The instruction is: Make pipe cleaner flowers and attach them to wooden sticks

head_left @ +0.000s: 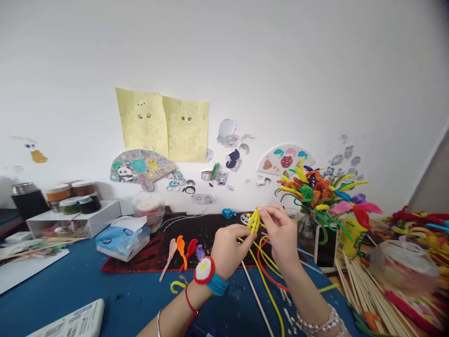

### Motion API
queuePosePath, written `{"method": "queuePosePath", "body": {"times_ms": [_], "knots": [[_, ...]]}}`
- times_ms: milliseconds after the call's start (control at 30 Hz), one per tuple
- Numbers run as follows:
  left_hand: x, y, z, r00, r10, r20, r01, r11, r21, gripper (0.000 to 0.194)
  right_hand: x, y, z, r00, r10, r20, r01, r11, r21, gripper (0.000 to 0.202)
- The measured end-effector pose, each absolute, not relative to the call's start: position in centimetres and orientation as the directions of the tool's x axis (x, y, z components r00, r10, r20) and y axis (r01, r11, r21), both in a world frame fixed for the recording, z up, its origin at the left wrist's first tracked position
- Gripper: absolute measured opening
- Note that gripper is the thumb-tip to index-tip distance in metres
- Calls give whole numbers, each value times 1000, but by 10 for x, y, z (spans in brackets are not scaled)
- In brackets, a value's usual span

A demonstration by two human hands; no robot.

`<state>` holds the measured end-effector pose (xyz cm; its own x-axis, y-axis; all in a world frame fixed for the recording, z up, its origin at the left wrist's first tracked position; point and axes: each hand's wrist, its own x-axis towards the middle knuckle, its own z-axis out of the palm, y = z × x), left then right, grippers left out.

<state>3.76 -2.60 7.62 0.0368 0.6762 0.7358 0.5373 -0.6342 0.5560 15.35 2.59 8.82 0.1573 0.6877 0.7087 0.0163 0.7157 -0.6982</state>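
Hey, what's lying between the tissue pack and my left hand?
The head view shows, from the tissue pack toward your left hand: a pink piece, an orange piece, a red piece and a purple piece.

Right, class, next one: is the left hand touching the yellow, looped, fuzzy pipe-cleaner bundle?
Touching. The head view shows the left hand pinching the lower end of the yellow, looped, fuzzy pipe-cleaner bundle between thumb and index finger.

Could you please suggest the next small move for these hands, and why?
I would probably even out the yellow pipe-cleaner loops with the right hand while the left hand steadies them, since both hands pinch these loops, which show gaps between them.
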Motion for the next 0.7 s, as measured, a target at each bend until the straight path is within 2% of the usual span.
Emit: {"method": "queuePosePath", "body": {"times_ms": [100, 233, 333, 433, 500, 567, 633, 700], "knots": [[37, -25, 78, 37, 767, 641, 418, -594, 687, 30, 154, 28, 88, 168, 680, 714, 34, 719, -694, 20], [34, -20, 78, 112, 868, 484, 73, -493, 867, 30, 158, 31, 90, 185, 680, 709, 24, 718, -695, 19], [28, -13, 78, 146, 909, 391, -131, -374, 918, 30, 159, 31, 90, 185, 682, 708, 22, 717, -696, 20], [24, -8, 75, 199, 934, 298, -245, -247, 938, 32, 158, 31, 90, 161, 675, 720, 31, 726, -688, 19], [24, -7, 74, 215, 927, 308, -226, -259, 939, 31, 158, 32, 89, 151, 671, 726, 42, 730, -683, 20], [25, -9, 74, 164, 905, 393, -110, -379, 919, 28, 158, 32, 88, 159, 673, 722, 47, 726, -687, 21], [28, -13, 73, 71, 845, 531, 122, -535, 836, 23, 157, 33, 87, 171, 684, 710, 41, 715, -698, 21], [30, -17, 73, 28, 740, 672, 374, -631, 680, 20, 156, 33, 86, 179, 700, 691, 15, 701, -713, 20]]}}
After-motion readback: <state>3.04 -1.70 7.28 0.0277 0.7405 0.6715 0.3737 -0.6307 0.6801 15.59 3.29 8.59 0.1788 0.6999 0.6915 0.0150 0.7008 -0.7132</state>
